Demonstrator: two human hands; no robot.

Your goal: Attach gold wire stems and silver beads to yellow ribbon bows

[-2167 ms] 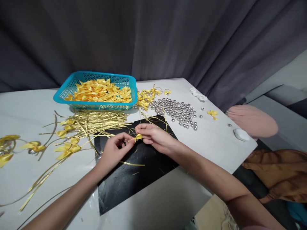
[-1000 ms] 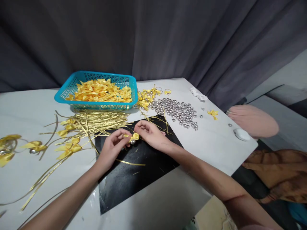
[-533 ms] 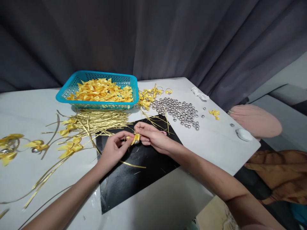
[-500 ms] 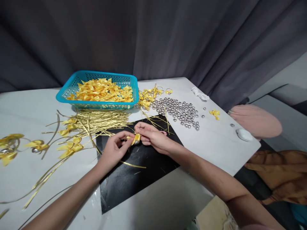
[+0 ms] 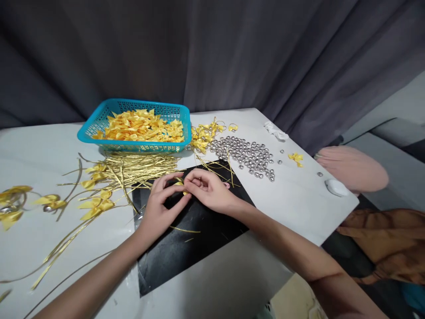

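centrally, above the black sheet point(image 5: 172, 254), i am keeping a yellow bow point(image 5: 186, 193) between the thumb and index fingertips of my left hand point(image 5: 161, 204), its other fingers spreading. my right hand point(image 5: 212, 191) is closing narrowly at the bow's far side, though i cannot tell what it is pinching. unlike half a second earlier, fingers are covering most of the bow, and its silver bead is no longer showing.

Open worktop point(image 5: 219, 283) strip nearside of black sheet point(image 5: 172, 261); blue basket point(image 5: 133, 144), gold strands point(image 5: 142, 168) block far-left side.
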